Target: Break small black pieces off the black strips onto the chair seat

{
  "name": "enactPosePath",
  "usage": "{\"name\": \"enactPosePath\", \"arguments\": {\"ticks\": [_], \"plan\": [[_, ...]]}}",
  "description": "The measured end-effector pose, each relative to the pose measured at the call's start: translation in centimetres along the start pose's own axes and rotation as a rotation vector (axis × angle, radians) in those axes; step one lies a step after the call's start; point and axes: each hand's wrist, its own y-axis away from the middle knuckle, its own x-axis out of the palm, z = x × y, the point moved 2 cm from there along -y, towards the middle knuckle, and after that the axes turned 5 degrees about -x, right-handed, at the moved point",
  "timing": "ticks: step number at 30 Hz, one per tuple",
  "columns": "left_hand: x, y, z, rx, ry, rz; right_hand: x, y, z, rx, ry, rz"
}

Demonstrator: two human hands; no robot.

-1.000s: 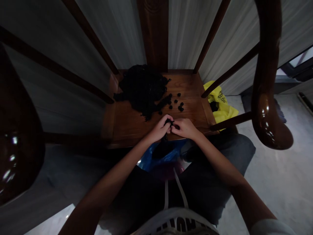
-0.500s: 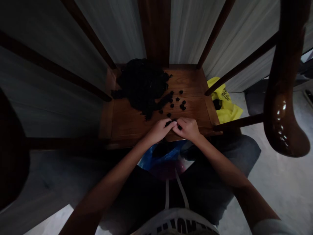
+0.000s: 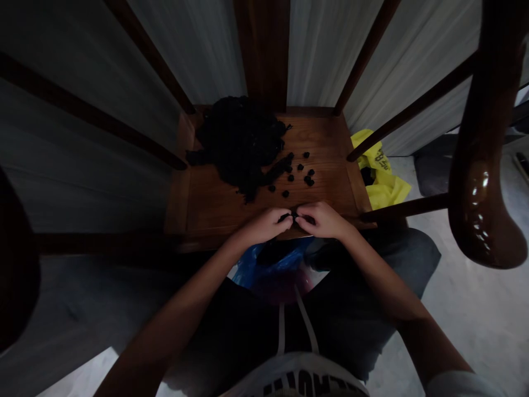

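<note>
Near the front edge of the wooden chair seat (image 3: pixel 330 132), my left hand (image 3: pixel 270 224) and my right hand (image 3: pixel 321 219) face each other with fingers pinched. Between them is a small black piece (image 3: pixel 294 216), held by both; its kind is too dark to make out. Beyond my hands lies a heap of black fabric-like pieces (image 3: pixel 242 143) on the left and middle of the seat. Several small black lumps (image 3: pixel 300 167) are scattered to the right of the heap.
A yellow bag (image 3: pixel 384 187) with dark print lies past the seat's right side. The chair's curved armrest (image 3: pixel 479 220) rises at right, and spindles stand around the seat. Below the front edge, a blue plastic bag (image 3: pixel 285 264) sits between my legs.
My hands have moved slightly apart and a little nearer to me, the small black piece now showing between the fingertips. The heap and scattered lumps look the same.
</note>
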Motion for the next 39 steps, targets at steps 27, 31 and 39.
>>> {"name": "enactPosePath", "arguments": {"ticks": [27, 31, 39], "plan": [[-0.1, -0.1, -0.1, -0.023, 0.333, 0.117, 0.2, -0.2, 0.4, -0.036, -0.291, -0.129], [-0.1, 0.0, -0.3, -0.021, 0.348, 0.115, 0.1, -0.2, 0.3, -0.044, -0.283, -0.132], [0.3, -0.3, 0.0, -0.074, 0.505, 0.124, 0.2, -0.2, 0.2, 0.029, -0.453, -0.237]]}}
